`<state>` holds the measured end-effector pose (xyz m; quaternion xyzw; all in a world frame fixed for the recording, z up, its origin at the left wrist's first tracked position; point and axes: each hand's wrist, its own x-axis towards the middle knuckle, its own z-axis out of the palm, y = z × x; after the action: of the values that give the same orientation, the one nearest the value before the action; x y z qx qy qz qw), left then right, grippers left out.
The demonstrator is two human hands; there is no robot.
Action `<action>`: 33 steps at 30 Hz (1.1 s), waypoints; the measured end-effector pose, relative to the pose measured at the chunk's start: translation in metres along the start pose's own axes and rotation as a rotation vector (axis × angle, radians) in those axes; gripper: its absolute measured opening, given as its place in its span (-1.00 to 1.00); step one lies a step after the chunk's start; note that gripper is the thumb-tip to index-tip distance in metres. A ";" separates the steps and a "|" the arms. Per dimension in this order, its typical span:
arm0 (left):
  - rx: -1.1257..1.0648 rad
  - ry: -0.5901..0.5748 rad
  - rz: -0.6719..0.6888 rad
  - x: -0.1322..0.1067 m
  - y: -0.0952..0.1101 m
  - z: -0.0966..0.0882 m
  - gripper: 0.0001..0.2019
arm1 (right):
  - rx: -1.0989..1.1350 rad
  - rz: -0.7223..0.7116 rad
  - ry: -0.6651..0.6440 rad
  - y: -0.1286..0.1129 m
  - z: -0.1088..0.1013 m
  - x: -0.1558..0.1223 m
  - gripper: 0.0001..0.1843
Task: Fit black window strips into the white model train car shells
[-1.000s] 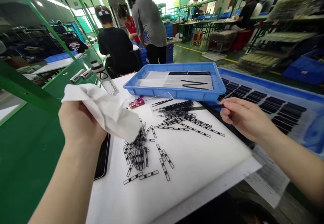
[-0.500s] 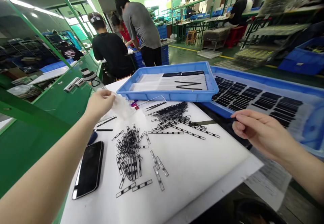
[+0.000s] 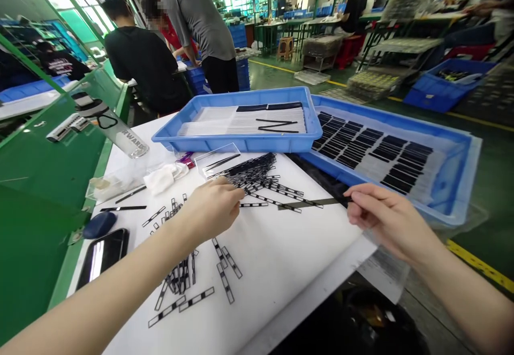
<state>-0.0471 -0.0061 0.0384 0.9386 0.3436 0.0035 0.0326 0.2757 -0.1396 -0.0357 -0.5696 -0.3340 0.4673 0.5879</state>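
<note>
My left hand (image 3: 219, 208) is over the white table, fingers curled together at the near edge of a heap of thin black-framed strips (image 3: 257, 175). Its fingertips are hidden, so I cannot make out what they hold. Partly under my left forearm lies a second pile of shorter framed strips (image 3: 179, 277). Beside it, several loose strips (image 3: 227, 264) lie apart. My right hand (image 3: 377, 213), at the table's right edge, pinches a small black piece (image 3: 347, 198) between thumb and forefinger. A flat dark olive strip (image 3: 311, 203) lies on the table just left of that piece.
Behind the heap stands a blue tray (image 3: 236, 143) of white sheets and black strips; another blue tray (image 3: 450, 205) with rows of black strips is at right. A crumpled white tissue (image 3: 164, 177), a bottle (image 3: 126, 138) and a phone (image 3: 102, 256) are at left. Co-workers are beyond.
My left hand has let go of the white tissue, which now lies on the table, and has moved right to the strips. The view has shifted right; my right hand still pinches the black piece.
</note>
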 end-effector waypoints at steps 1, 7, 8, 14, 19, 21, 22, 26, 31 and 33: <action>0.005 0.001 0.005 -0.002 -0.002 0.004 -0.68 | -0.013 -0.001 -0.010 0.003 0.002 -0.001 -0.63; -0.055 0.017 0.065 -0.014 -0.022 0.024 -0.66 | -0.047 -0.011 -0.044 0.012 0.009 0.002 -0.60; -0.077 0.014 0.081 -0.013 -0.022 0.028 -0.66 | -0.043 -0.015 -0.040 0.012 0.010 0.003 -0.61; -0.233 0.050 0.049 -0.003 -0.013 0.040 -0.76 | -0.029 -0.032 -0.009 0.009 0.012 -0.004 -0.62; -0.432 0.113 0.000 -0.003 -0.009 0.016 -0.69 | -0.005 -0.067 0.022 -0.003 0.009 -0.003 -0.69; -0.523 0.181 -0.022 -0.011 -0.008 -0.002 -0.75 | 0.024 -0.097 0.020 -0.012 0.010 0.002 -0.71; -0.570 0.239 -0.049 -0.018 -0.008 -0.011 -0.79 | 0.045 -0.118 0.018 -0.017 0.011 0.005 -0.72; -0.970 0.478 -0.279 -0.058 -0.005 -0.035 -0.83 | 0.139 -0.192 -0.014 -0.043 0.032 0.018 -0.83; -1.471 0.753 -0.543 -0.112 0.019 -0.020 -0.78 | 0.253 -0.245 -0.201 -0.089 0.090 0.025 -0.81; -1.558 0.821 -0.604 -0.126 0.030 -0.006 -0.78 | 0.308 -0.256 -0.282 -0.103 0.118 0.028 -0.79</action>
<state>-0.1240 -0.1095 0.0484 0.4477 0.4587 0.5562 0.5290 0.1930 -0.0629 0.0768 -0.3554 -0.4069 0.5094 0.6699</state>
